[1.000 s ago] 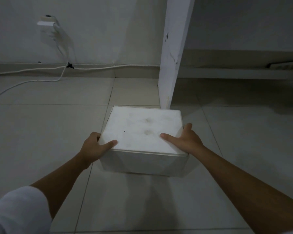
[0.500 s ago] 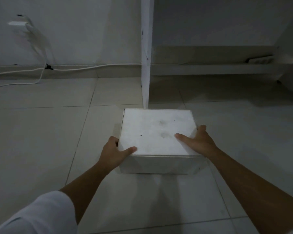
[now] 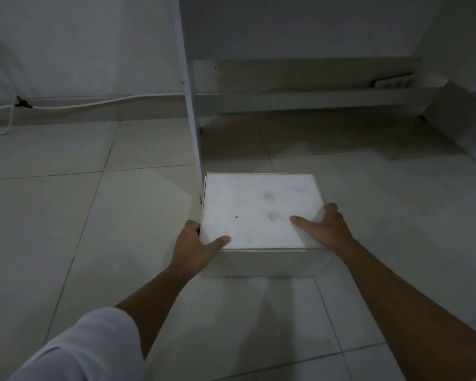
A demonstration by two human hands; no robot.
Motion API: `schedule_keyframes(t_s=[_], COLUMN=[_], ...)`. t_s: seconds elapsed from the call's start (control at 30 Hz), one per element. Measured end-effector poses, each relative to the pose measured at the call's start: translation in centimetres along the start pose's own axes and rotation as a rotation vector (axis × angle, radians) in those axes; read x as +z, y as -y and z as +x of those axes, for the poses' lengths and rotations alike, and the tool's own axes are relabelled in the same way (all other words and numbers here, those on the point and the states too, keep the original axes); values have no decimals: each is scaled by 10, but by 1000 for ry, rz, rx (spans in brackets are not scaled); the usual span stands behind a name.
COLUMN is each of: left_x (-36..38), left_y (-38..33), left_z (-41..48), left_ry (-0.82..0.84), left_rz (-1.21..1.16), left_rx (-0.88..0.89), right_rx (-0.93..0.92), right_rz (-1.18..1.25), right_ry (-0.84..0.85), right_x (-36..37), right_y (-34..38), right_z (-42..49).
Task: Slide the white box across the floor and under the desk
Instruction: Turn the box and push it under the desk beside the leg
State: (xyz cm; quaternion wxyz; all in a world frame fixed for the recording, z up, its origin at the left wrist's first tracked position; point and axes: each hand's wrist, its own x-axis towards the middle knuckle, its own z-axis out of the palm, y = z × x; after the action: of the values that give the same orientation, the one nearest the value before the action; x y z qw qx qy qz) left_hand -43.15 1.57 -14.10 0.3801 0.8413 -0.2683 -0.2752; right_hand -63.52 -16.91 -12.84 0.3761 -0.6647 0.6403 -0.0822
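White box (image 3: 261, 213) gripped both sides, left edge beside desk panel (image 3: 188, 100), bare tiles (image 3: 368, 188) ahead

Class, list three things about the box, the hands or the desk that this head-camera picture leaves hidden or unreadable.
1. Desk top: cut off by the upper edge; only the desk leg shows.
2. Fingers of both hands: hidden behind the sides of the white box.
3. Power strip: too dim and small for detail.
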Motion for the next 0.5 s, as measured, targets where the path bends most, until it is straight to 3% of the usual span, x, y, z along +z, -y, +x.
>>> schedule_keyframes(t_s=[0.33, 0.5], left_x=[10, 6], left_y=[-1, -6], left_z=[13, 18], left_ry=[-6, 14], left_rz=[-20, -68], left_rx=[-34, -87], right_rx=[2, -13], right_rz=[3, -207], right_ry=[-88, -160], right_x=[12, 17], right_y=[3, 8], right_z=[5, -7])
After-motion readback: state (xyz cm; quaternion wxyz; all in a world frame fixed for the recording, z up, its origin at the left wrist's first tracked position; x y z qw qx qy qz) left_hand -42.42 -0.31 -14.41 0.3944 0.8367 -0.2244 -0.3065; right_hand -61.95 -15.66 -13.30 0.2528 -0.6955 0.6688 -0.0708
